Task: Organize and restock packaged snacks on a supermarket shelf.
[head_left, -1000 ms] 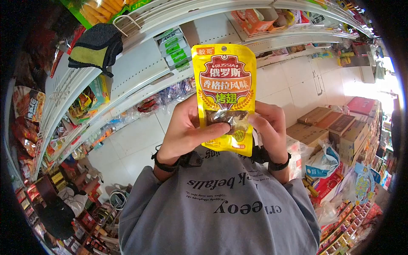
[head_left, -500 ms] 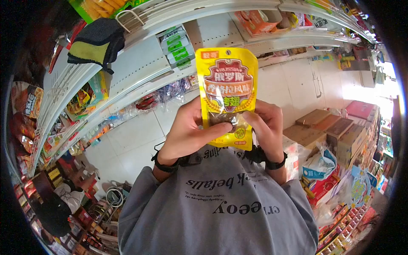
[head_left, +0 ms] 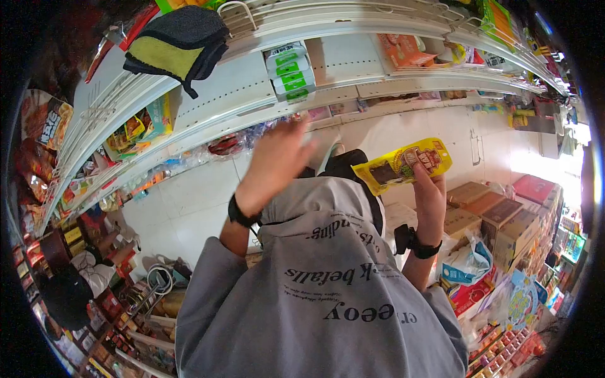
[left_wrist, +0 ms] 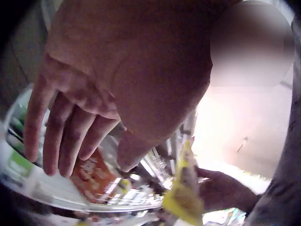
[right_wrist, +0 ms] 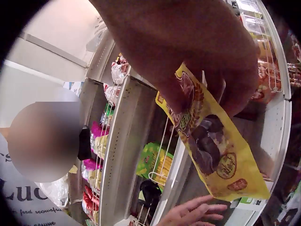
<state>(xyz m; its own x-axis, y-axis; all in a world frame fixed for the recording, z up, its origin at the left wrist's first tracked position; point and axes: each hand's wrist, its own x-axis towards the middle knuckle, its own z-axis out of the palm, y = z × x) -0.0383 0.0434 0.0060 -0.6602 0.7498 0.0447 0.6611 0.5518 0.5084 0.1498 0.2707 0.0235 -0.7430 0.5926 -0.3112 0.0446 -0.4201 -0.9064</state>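
A yellow snack packet with a clear window and a red badge is held out to the right in the head view. My right hand pinches it near its badge end, thumb on the front. Dark pieces show through the window of the packet in the right wrist view. My left hand, blurred in the head view, is apart from the packet and in front of the shelves. The left wrist view shows the left hand from the palm side, fingers extended and holding nothing.
White metal shelves curve across the front, with green-and-white packs and an orange box on them. A black-and-yellow cloth item hangs at upper left. Cardboard boxes and a bag are stacked at right.
Both hands held the packet upright in front of the chest. The left hand has let go and moved up and left; the right hand has carried the packet rightward and tilted it sideways.
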